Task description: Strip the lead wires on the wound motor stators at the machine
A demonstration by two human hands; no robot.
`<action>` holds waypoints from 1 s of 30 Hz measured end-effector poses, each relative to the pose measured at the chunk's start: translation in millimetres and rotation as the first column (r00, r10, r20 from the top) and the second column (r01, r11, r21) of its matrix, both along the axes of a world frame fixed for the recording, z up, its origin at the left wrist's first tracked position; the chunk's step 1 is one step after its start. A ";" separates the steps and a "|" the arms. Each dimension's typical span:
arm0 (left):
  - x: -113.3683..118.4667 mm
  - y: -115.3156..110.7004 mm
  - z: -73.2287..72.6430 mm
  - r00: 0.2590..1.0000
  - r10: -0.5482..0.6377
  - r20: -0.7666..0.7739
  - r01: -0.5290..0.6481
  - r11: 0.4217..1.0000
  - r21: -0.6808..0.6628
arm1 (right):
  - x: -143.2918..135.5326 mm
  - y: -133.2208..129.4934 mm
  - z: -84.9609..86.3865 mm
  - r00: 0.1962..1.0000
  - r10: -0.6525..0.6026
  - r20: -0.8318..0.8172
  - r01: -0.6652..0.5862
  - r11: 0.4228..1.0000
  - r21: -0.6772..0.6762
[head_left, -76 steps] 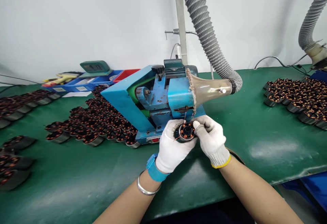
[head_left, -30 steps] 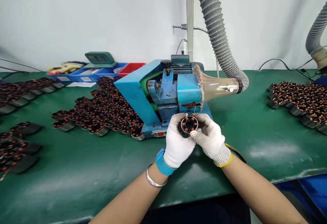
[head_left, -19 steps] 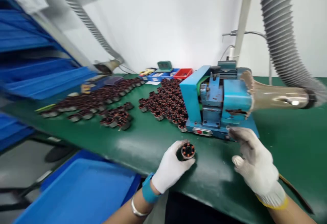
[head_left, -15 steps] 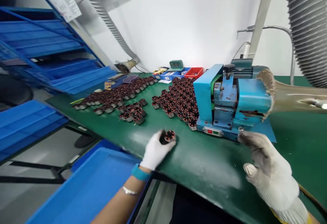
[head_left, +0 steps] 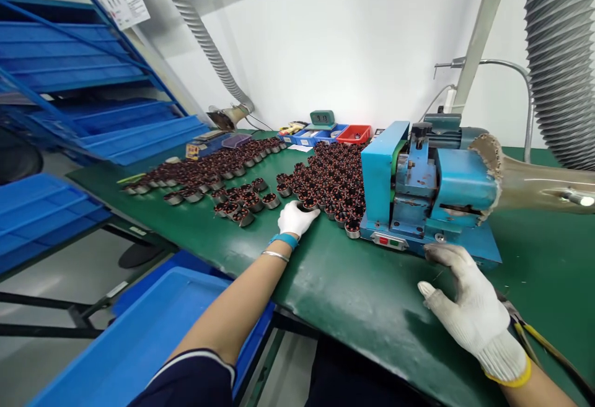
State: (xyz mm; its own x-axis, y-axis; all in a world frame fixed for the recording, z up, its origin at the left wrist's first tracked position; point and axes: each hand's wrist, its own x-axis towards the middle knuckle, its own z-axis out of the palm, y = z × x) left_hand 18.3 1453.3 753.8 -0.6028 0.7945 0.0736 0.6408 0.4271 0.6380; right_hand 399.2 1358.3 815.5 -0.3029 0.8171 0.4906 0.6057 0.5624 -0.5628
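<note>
My left hand (head_left: 295, 218), in a white glove, is at the near edge of the right-hand cluster of motor stators (head_left: 332, 175). Its thumb and fingers curl around one stator (head_left: 308, 204) with dark, copper-coloured windings; part of the fingers is hidden. A single stator (head_left: 270, 201) stands just left of that hand, beside a small group of stators (head_left: 242, 199). My right hand (head_left: 465, 305), in a soiled white glove, is open over the green table, thumb and fingers apart. Its fingertips are close to the base of a blue belt machine (head_left: 418, 190), and it holds nothing.
Pliers (head_left: 520, 323) with yellow handles lie beside my right wrist. A long row of stators (head_left: 204, 168) fills the table's left part. Small blue and red bins (head_left: 354, 134) and a clock (head_left: 321, 119) stand behind. A blue crate (head_left: 153, 332) sits below the front edge.
My left hand has left one stator beside the small left group and moved forward to another at the cluster's edge. My right hand has shifted slightly left; the pliers have come into view.
</note>
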 end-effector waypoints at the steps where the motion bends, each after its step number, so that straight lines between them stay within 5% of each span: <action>1: 0.0 1.4 -0.4 1.000 0.006 0.011 -0.006 1.000 0.014 | -0.5 0.1 -0.2 1.000 -0.007 0.006 0.007 1.000 -0.015; 8: 12.0 -36.2 3.5 0.989 -0.062 0.137 0.046 0.993 0.113 | -9.2 -6.8 2.8 0.994 0.069 0.088 -0.051 0.982 -0.184; 12: 60.5 -78.9 14.1 0.933 -0.214 0.291 0.163 0.968 0.189 | -23.3 -15.6 10.4 0.979 0.117 0.169 -0.039 0.913 -0.406; 15: 122.8 -104.3 25.9 0.736 -0.422 0.529 0.269 0.900 0.344 | -34.0 -20.2 10.2 0.987 0.106 0.120 -0.034 0.871 -0.491; 18: 179.5 -112.1 43.2 0.557 -0.564 0.610 0.367 0.826 0.428 | -34.7 -17.1 4.0 1.000 -0.018 -0.007 0.014 0.902 -0.431; 21: 207.0 -100.1 62.2 0.501 -0.700 0.509 0.565 0.710 0.420 | -24.0 -9.6 2.8 0.980 -0.144 -0.139 0.091 0.938 -0.334; 24: 205.6 -79.2 75.9 0.449 -0.840 0.305 0.742 0.540 0.396 | -13.4 -7.1 11.4 0.971 -0.108 -0.215 0.044 0.959 -0.281; 28: 184.0 -63.7 80.1 0.179 -0.950 0.255 0.840 0.282 0.463 | -9.0 -13.8 23.3 0.967 -0.011 -0.256 -0.054 0.968 -0.244; 30: 176.3 -62.8 78.7 0.032 -0.944 0.329 0.805 0.219 0.551 | -9.1 -16.4 25.7 0.964 -0.021 -0.264 -0.052 0.963 -0.263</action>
